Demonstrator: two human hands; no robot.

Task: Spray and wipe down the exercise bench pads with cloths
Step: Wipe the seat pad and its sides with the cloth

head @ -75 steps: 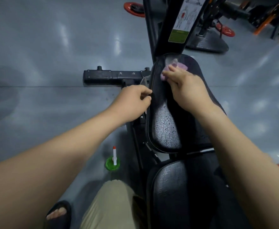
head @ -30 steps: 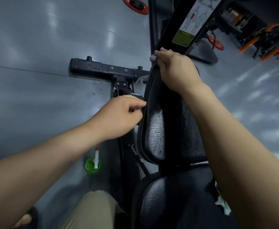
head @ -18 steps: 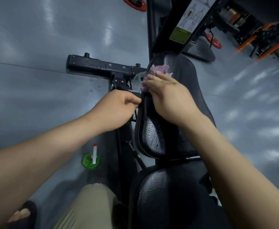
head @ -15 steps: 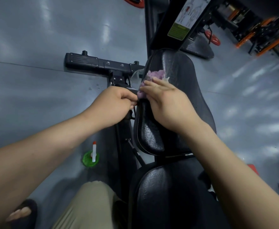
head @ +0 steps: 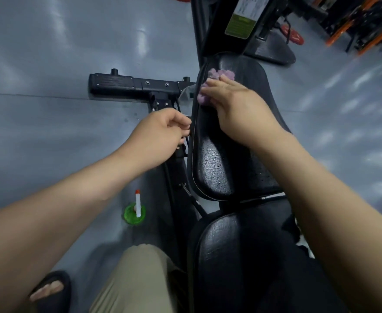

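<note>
The right grip (head: 237, 109) is lying spread and flat on the upper part of the back pad (head: 217, 168), its straight fingers pressing a purple cloth (head: 219, 74) against the black vinyl. The cloth is bunching out beyond the fingertips near the pad's top left edge. The left grip (head: 160, 136) is sitting against the back pad's left edge with its fingers curled; whether it is clasping the edge I cannot tell. Droplets are glistening on the lower half of the back pad, below the right grip. The seat pad (head: 242, 256) is lying just below the back pad. A green spray bottle (head: 135, 211) is standing on the floor (head: 50, 132), left of the back pad's lower end.
</note>
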